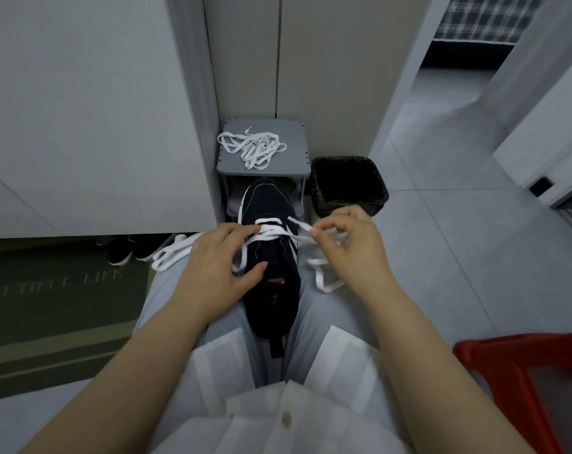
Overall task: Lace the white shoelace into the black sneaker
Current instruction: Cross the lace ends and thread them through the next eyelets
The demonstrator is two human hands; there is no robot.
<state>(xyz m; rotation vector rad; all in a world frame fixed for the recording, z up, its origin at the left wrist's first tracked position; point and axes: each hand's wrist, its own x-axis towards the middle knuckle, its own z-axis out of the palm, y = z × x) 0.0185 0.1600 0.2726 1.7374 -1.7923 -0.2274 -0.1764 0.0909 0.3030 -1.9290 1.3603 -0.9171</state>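
Observation:
The black sneaker [271,257] lies between my knees, toe pointing away from me. A white shoelace [271,229] crosses its lowest eyelets near the toe. My left hand [219,260] rests on the sneaker's left side, fingers on the lace and thumb on the tongue. My right hand [350,247] pinches the lace's right end near its tip, just right of the sneaker. Loose lengths of the lace trail over both thighs.
A second white shoelace [251,147] lies bundled on a small grey stool [294,152] beyond the sneaker. A black bin [348,183] stands to the right of the stool. A red chair [514,362] is at the lower right, and dark shoes [127,250] and a green mat [48,306] lie at the left.

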